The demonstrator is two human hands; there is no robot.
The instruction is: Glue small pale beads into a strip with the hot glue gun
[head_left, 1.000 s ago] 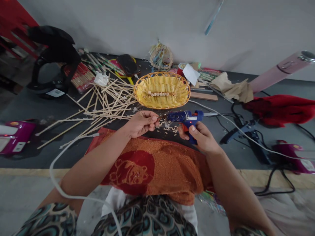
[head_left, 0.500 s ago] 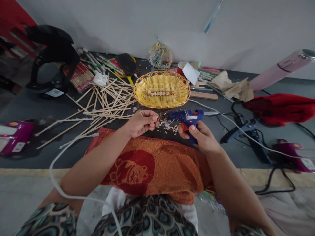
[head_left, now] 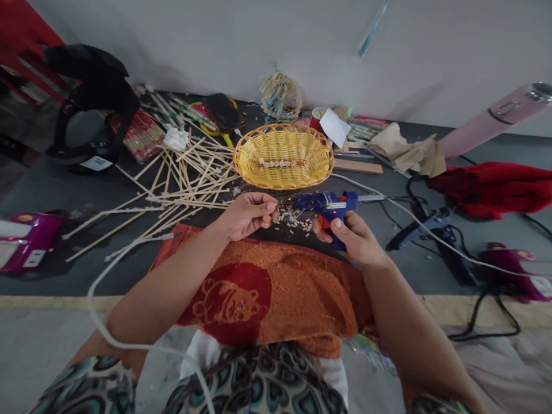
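Observation:
My right hand [head_left: 351, 236] is wrapped round the handle of a blue hot glue gun [head_left: 317, 202], its nozzle pointing left. My left hand [head_left: 250, 215] is closed in a pinch right at the nozzle tip; whatever sits between thumb and finger is too small to make out. Short cut wooden pieces [head_left: 295, 224] lie scattered on the dark table beneath the gun. Just beyond, a yellow woven basket [head_left: 284, 135] holds a short strip of small joined pieces [head_left: 282, 164]. An orange and red towel [head_left: 302, 287] drapes over the table's front edge below my hands.
Loose wooden sticks [head_left: 185, 178] are piled left of the basket. Behind them are a black strapped headgear [head_left: 92, 138] and bundled sticks. To the right lie crumpled brown paper [head_left: 407, 150], a pink bottle [head_left: 487, 123], a red cloth [head_left: 495, 190] and dark blue pliers-like tool [head_left: 425, 227]. White cables cross both sides.

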